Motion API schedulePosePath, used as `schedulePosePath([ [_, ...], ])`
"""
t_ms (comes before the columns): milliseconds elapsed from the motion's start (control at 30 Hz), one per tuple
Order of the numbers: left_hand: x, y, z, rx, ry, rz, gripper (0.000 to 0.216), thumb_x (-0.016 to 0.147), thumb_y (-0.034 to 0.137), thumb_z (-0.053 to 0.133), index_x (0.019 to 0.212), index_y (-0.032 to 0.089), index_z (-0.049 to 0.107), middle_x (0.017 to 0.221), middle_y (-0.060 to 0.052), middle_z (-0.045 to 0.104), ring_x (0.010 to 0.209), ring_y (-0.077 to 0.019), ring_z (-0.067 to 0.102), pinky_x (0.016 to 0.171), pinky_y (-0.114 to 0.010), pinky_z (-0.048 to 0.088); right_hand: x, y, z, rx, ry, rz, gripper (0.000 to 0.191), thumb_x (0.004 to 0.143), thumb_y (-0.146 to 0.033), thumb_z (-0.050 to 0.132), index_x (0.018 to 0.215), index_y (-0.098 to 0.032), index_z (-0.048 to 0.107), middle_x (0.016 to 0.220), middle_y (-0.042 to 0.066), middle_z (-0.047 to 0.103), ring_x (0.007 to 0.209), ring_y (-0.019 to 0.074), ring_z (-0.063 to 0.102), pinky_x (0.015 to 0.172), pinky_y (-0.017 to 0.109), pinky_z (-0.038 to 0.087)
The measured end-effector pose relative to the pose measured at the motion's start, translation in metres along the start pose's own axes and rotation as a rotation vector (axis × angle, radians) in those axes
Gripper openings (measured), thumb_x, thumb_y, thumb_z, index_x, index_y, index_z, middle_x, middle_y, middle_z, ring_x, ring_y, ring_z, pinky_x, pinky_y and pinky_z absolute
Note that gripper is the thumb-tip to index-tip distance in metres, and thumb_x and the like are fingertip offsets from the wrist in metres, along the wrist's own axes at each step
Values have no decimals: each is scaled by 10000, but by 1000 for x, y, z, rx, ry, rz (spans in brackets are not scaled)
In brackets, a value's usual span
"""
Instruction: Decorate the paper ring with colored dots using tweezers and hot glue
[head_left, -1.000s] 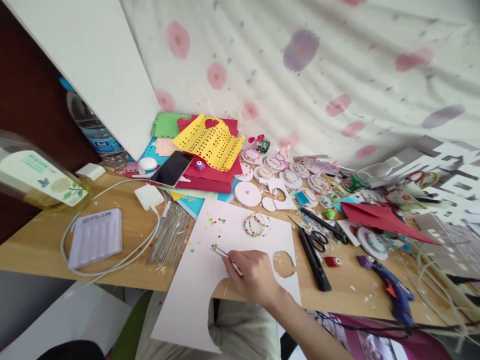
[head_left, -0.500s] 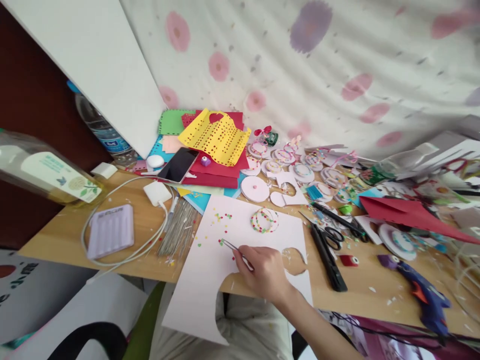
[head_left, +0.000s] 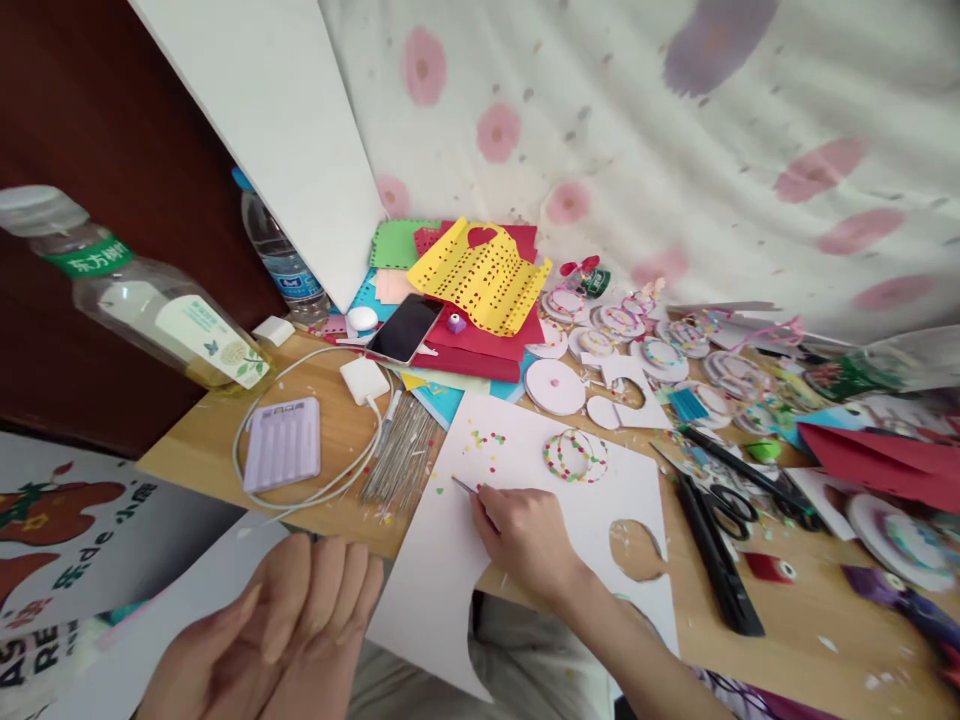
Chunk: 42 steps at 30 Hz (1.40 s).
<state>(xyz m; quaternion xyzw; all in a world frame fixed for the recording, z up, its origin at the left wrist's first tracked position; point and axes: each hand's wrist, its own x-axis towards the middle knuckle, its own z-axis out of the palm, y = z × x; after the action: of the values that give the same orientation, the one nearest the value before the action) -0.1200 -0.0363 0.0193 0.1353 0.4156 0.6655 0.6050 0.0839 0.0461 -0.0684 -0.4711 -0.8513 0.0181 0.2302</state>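
Observation:
My right hand (head_left: 529, 535) rests on a white paper sheet (head_left: 450, 580) and pinches thin metal tweezers (head_left: 469, 488), whose tip points at small coloured paper bits (head_left: 487, 440) scattered on the sheet. Two rings decorated with coloured dots (head_left: 575, 456) lie on the same sheet, just beyond the hand. My left hand (head_left: 289, 630) hovers low at the front, below the table edge, palm up with fingers stretched out and nothing in it.
Black scissors (head_left: 712, 535) lie right of the sheet. A purple case (head_left: 282, 457), white cable (head_left: 300, 495) and charger, a bundle of wires (head_left: 401, 460), a phone (head_left: 405, 328), stacked coloured paper (head_left: 480, 275), several paper discs (head_left: 622, 330) and two bottles (head_left: 150, 300) crowd the wooden table (head_left: 202, 450).
My left hand has come into view at the bottom, palm up. The view has swung left. My right hand still holds the tweezers over the paper bits.

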Motion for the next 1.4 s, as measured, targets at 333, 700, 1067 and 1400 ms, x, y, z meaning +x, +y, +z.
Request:
schedulePosePath([
  [333,58,-46,13,473,-19,-69,235,835,399,681,916,180,704,749,-9,592,670,-137,478,656,-251,408,-13,-3,-47,128,140,20,343,963,-178,512,620,-182,506,464,-53,423,415,77,364,496,263,232],
  [700,51,-62,38,524,-188,-173,291,737,444,797,792,166,728,721,-30,679,624,-126,527,601,-233,441,-23,-17,-81,184,129,-8,296,951,-130,501,661,-189,508,495,-43,467,417,86,402,468,275,265],
  [1067,40,-76,64,476,-224,-200,299,759,421,766,654,168,645,658,-1,572,632,-117,479,593,-210,415,-58,-8,-99,361,286,321,178,929,-208,555,771,-180,633,493,-36,490,410,81,425,438,225,322],
  [1400,26,-80,74,597,-496,-140,236,912,393,630,796,200,701,743,-21,605,698,-137,513,644,-228,423,-77,-17,-100,548,305,559,307,936,-302,549,665,-182,630,474,-43,461,413,75,393,393,216,270],
])
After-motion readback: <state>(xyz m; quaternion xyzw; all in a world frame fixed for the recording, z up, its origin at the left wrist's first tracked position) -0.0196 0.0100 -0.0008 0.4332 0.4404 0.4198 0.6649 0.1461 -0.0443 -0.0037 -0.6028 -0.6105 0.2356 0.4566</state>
